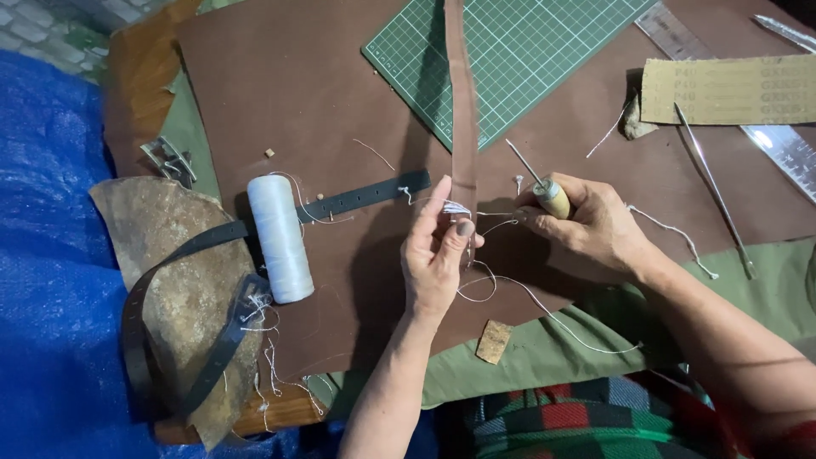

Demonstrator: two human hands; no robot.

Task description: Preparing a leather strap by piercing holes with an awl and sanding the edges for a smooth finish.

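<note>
Head view: your left hand (435,255) sits mid-scene, fingers curled, thumb and forefinger pinched shut on a small bunch of white thread (456,207) right at the near end of the brown leather strip (463,102). That strip runs near-to-far, long axis almost straight away from you, crossing the green cutting mat (518,51). Your right hand (586,229) is just right of the left, closed round a wooden-handled awl (551,194); its metal tip points far-left, twd the strip, and lies just beside the strip's right edge. Left hand is touching the strip end, so it's the nearer one; the awl comes at it from the right.

Loose thread trails near + right across the brown leather sheet (323,93) on the desk. W/in reach on the left: white thread spool (279,238), lying on a black punched strap (365,197). Far right: metal ruler (790,157), sandpaper piece (731,89), thin tweezers (714,191). Can't tell if a needle is on the thread.
</note>
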